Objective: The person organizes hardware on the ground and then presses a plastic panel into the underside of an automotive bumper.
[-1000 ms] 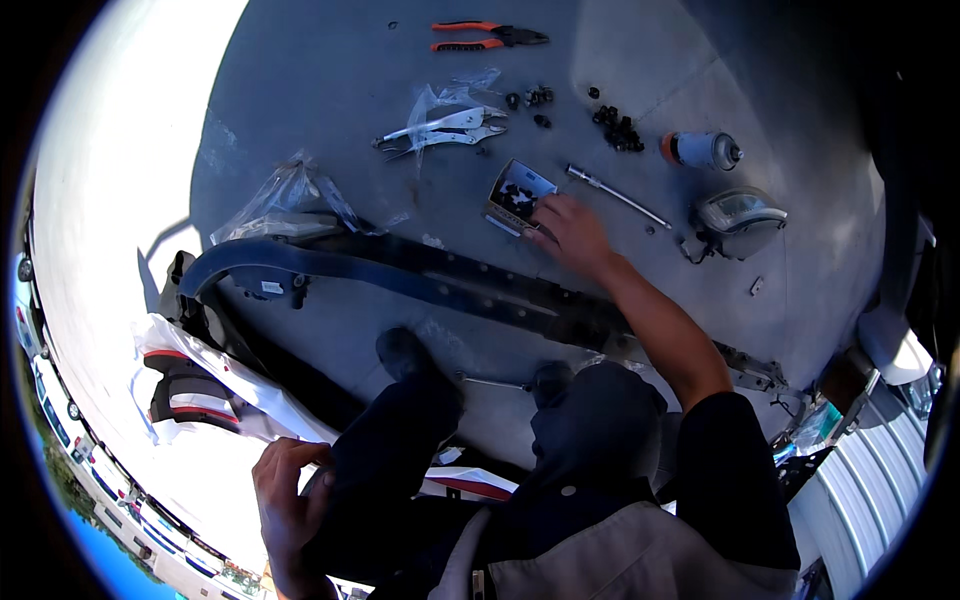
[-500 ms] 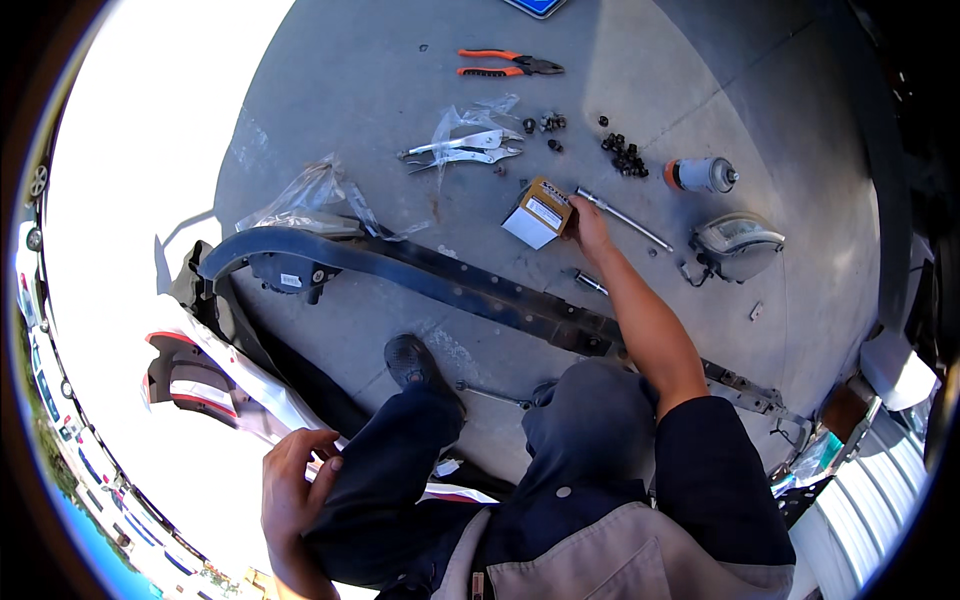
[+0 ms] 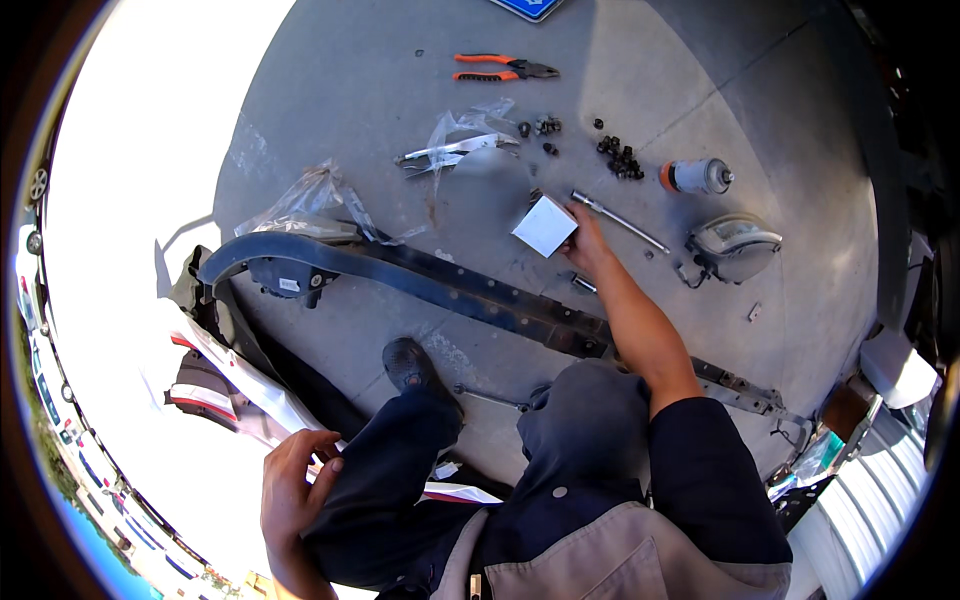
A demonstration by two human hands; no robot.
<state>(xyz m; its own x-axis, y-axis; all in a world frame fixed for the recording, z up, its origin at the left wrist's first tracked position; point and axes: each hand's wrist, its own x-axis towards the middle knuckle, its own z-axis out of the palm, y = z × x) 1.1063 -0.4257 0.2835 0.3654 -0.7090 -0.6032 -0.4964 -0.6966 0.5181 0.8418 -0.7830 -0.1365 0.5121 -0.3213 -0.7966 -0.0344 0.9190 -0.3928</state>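
One box [image 3: 545,226]: sits in the right hand [image 3: 588,238], beyond the beam [image 3: 440,288] and just beside the near end of the bar [image 3: 622,222]; turns a plain white face to the camera, tilted in view, with a sliver of brown at the upper edge.
Base of box: cannot tell whether touching the floor [image 3: 350,90] or held above.
Contents: hidden at this angle.
Right grip: narrow, closed on the right side of the box.
Card walls: probably best held lightly but squarely, to avoid crushing.
Open end, if any: safest kept upward, given the unseen contents.
Clearance: worth keeping from both the bar and the socket [image 3: 583,284], likely to roll if knocked.
Second hand: likely useful under the box for steadying.
Right arm [image 3: 645,310]: reaches forward from the lower right, bent at the elbow, crossing above the beam and slanting up and left to the box.
Left hand [image 3: 298,480]: hangs beside the left leg [image 3: 390,480], well apart from the box, with fingers loosely curled and a gap to the thumb; holds nothing visible.
Clips [image 3: 621,157]: lie in a dark heap past the bar, near the can [image 3: 697,176].
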